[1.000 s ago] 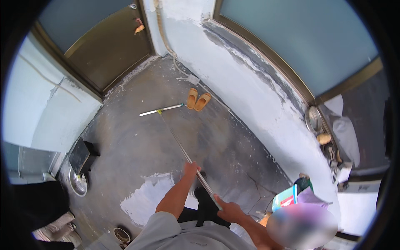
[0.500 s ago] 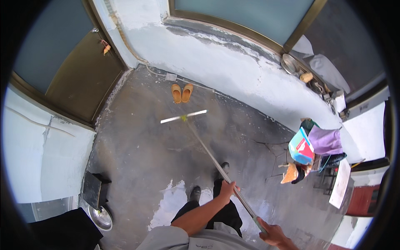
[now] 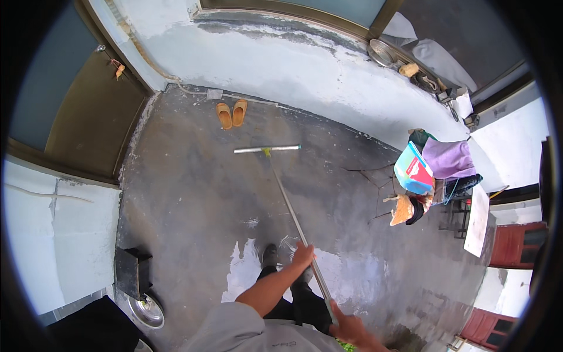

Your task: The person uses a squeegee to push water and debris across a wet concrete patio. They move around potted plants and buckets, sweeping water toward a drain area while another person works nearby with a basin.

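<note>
A person's right hand (image 3: 348, 326), bottom center of the frame, wraps around the near end of a squeegee (image 3: 287, 200), while the left hand (image 3: 303, 254) curls around its pole farther up. A shiny patch (image 3: 240, 273) spreads around dark shoes (image 3: 270, 256). The bar (image 3: 284, 148) reaches upper center, just short of tan slippers (image 3: 231, 114) near a white wall (image 3: 264, 64).

Squeegee (image 3: 288, 202) mid-frame, blade below slippers (image 3: 239, 112) at upper centre, pole slanting toward lower right. Left hand (image 3: 304, 254) partway along pole, right hand (image 3: 347, 325) near its bottom end. Door (image 3: 94, 111) upper left. Box (image 3: 132, 273) lower left, basin (image 3: 148, 311) just below. Puddle (image 3: 352, 270) around shoes (image 3: 270, 256), lower centre. Bag (image 3: 413, 169) right of centre, cloth (image 3: 448, 158) beside it.
</note>
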The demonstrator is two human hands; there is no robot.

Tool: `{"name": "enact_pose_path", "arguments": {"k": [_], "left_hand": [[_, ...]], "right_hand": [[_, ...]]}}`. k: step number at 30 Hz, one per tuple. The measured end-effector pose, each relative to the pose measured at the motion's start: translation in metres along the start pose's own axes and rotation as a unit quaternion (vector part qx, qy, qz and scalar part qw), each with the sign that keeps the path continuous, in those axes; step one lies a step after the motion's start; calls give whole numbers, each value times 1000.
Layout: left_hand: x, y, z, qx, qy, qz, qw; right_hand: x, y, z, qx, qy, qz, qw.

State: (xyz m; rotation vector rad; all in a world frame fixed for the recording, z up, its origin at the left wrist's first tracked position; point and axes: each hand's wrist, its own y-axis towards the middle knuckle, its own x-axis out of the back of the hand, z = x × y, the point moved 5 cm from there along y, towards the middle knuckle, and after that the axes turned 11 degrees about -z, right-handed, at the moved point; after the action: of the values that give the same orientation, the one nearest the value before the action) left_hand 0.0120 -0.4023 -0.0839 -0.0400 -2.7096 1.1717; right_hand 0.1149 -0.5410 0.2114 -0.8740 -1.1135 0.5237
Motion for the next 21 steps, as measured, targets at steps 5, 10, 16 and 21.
{"name": "enact_pose_path", "arguments": {"k": [5,10,16,21], "left_hand": [[-39,-118,22,51,-143,71,986],[-88,-147,-35,180,-252,207,928],[-201,-53,-136,140,-422,178,878],[-248,78,-188,86,-441,58,892]], "right_hand": [[9,-91,-76,-28,123,-35,991],[108,-138,-94,0,168,-107,980],[187,-78,-177,24,153,-100,983],[230,58,-183,122,-7,-82,989]]}}
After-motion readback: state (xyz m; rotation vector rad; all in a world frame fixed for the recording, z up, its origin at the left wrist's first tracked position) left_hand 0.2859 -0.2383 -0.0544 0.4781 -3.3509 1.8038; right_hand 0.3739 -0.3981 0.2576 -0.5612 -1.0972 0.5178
